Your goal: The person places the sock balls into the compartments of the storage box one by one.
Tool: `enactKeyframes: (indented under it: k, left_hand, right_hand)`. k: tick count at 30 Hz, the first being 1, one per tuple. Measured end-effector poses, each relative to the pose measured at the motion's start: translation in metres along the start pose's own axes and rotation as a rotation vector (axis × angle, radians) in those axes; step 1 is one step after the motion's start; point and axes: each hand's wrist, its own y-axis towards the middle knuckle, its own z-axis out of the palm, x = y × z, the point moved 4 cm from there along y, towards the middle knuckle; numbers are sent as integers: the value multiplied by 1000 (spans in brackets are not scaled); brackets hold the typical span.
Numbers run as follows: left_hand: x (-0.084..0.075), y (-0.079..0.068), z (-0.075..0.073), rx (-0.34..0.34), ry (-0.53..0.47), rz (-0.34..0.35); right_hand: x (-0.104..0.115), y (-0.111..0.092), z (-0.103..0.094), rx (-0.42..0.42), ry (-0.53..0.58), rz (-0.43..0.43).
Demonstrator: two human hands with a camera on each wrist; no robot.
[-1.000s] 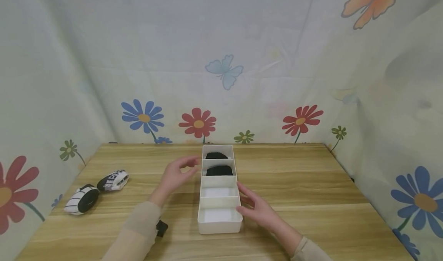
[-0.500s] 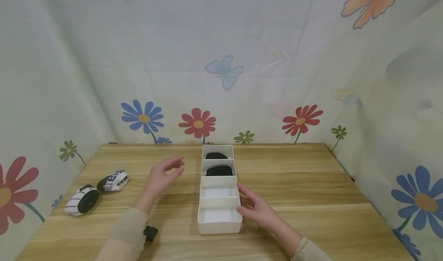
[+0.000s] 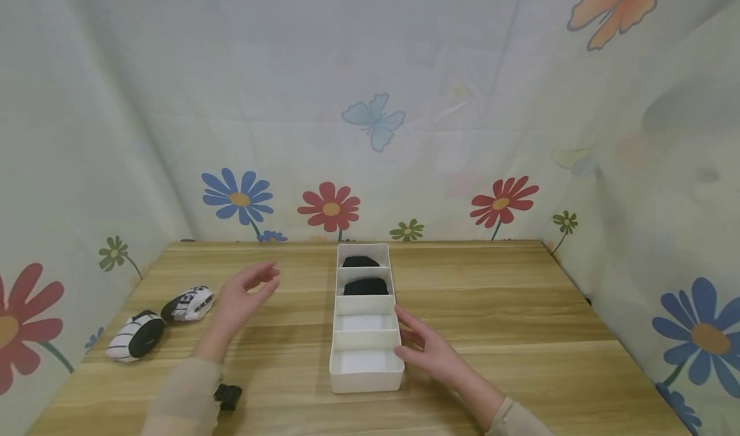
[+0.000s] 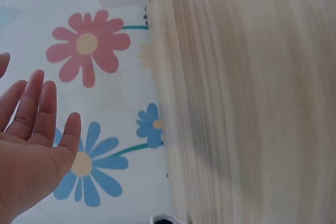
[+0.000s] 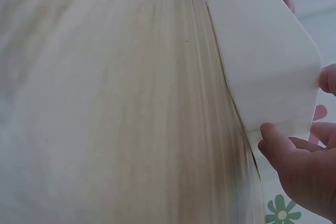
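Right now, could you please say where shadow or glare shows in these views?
In the head view, soft shadow beside the left sleeve on the wood-grain tabletop; left wrist, greyish shadow on it; right wrist, pale sheen toward frame left.

We take this for a small curtained booth: creased, pale cloth (image 3: 277, 70), printed with daisy-like flowers (image 3: 239, 199) and butterflies (image 3: 374, 122), hangs behind a wood-grain table (image 3: 491, 307) and along both its sides. Whether the booth stands in a home, an office or a studio, we cannot tell.
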Motion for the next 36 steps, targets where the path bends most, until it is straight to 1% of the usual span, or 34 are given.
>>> enactKeyframes:
  k: [7,12,15,19,22,24,29,31,36]
  left_hand:
    - [7,-10,-20,-19,67,-38]
    - [9,-15,-34,-48,95,-44]
    - [11,-17,-41,-62,112,-62]
    - [14,-20,-52,-66,161,-85]
    - [17,-21,-61,-63,192,-86]
    - [20,-21,-67,-59,192,-88]
    - [28,-25,-84,-64,185,-131]
    - [31,-27,-91,-71,200,-146]
    - [39,-35,-107,-94,248,-135]
  right_hand:
    - [0,-1,1,7,6,-2]
    - [0,-1,1,9,0,-8]
    - [-1,-1,1,10,-2,-8]
    - [-1,-1,1,11,0,-12]
    - [-1,0,0,10,-1,-15]
    - [-1,0,0,11,0,-17]
    - [-2,1,0,10,1,-15]
    - [-2,1,-1,7,1,-12]
    - [-2,1,-1,6,5,-15]
